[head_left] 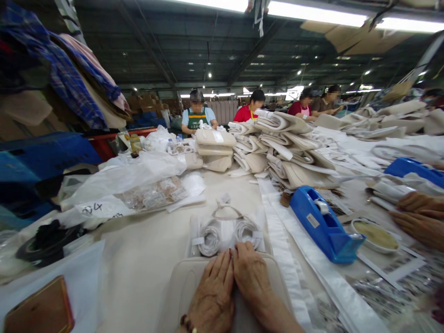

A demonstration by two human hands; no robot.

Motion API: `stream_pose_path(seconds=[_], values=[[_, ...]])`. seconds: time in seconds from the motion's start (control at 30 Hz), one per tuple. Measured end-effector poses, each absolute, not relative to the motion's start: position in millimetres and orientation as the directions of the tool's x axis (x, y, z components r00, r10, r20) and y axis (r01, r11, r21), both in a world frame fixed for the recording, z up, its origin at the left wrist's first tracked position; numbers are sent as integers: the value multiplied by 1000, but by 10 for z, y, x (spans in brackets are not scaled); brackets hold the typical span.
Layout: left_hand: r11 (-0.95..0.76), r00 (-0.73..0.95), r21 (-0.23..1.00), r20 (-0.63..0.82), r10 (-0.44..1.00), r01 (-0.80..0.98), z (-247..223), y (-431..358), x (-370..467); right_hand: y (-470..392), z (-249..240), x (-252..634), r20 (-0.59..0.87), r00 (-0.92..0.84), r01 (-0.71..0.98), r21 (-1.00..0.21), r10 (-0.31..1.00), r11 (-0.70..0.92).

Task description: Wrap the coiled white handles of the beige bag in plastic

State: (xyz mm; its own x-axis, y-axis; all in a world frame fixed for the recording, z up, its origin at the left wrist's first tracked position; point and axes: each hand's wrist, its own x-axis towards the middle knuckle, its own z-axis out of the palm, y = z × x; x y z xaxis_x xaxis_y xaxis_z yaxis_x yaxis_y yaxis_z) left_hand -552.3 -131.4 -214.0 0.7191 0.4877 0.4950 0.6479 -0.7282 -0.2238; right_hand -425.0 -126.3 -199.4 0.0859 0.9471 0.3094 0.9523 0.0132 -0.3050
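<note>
A beige bag (182,282), pressed flat, lies on the table straight in front of me. My left hand (215,286) rests on it with the palm down and fingers stretched forward. Beside it lies my right hand (252,274), also flat, its fingertips close to the left ones at the bag's far edge. Just beyond the fingertips are two coiled straps (210,238) in white wrapping, with a thin beige handle loop (227,211) behind them. Neither hand grips anything that I can see. My palms cover the middle of the bag.
A blue tape dispenser (324,226) and a bowl (374,236) stand to the right, near another person's hands (421,217). Stacked beige bags (284,143) rise at the back. Plastic bags (128,178) and a phone (40,307) lie left. Several people work behind.
</note>
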Motion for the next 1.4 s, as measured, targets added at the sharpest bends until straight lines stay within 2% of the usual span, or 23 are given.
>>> stream_pose_path(seconds=[0.2, 0.5, 0.6, 0.7, 0.73, 0.8, 0.87, 0.93, 1.1, 1.4], values=[[-717, 723, -261, 509, 467, 646, -2147, -1339, -5521, -1265, -1976, -4269, 322, 129, 952, -306, 938, -26], [-719, 726, -252, 489, 483, 648, -2214, -1353, -5542, -1275, -2091, -4289, 389, 101, 964, -264, 916, 6], [-718, 719, -232, 479, 503, 656, -2242, -1363, -5531, -1283, -1961, -4228, 460, 57, 965, -251, 886, 69], [-711, 716, -233, 471, 515, 664, -2249, -1366, -5523, -1174, -1744, -4133, 535, -76, 955, -202, 841, 215], [-707, 715, -237, 474, 514, 666, -2244, -1365, -5523, -1112, -1676, -4102, 502, -132, 944, -200, 855, 263], [-703, 715, -249, 481, 507, 666, -2227, -1362, -5524, -976, -1574, -4051, 344, -223, 918, -241, 912, 315], [-701, 719, -264, 486, 497, 662, -2206, -1360, -5523, -859, -1529, -4018, 196, -266, 903, -291, 944, 315], [-702, 727, -279, 487, 485, 655, -2190, -1360, -5519, -783, -1528, -4003, 134, -283, 900, -305, 950, 311], [-698, 716, -282, 520, 466, 659, -2206, -1360, -5512, -748, -1578, -3989, 112, -316, 902, -273, 942, 335], [-701, 658, -191, 572, 489, 687, -2170, -1413, -5514, -805, -1683, -3964, 177, -431, 878, -144, 885, 456]])
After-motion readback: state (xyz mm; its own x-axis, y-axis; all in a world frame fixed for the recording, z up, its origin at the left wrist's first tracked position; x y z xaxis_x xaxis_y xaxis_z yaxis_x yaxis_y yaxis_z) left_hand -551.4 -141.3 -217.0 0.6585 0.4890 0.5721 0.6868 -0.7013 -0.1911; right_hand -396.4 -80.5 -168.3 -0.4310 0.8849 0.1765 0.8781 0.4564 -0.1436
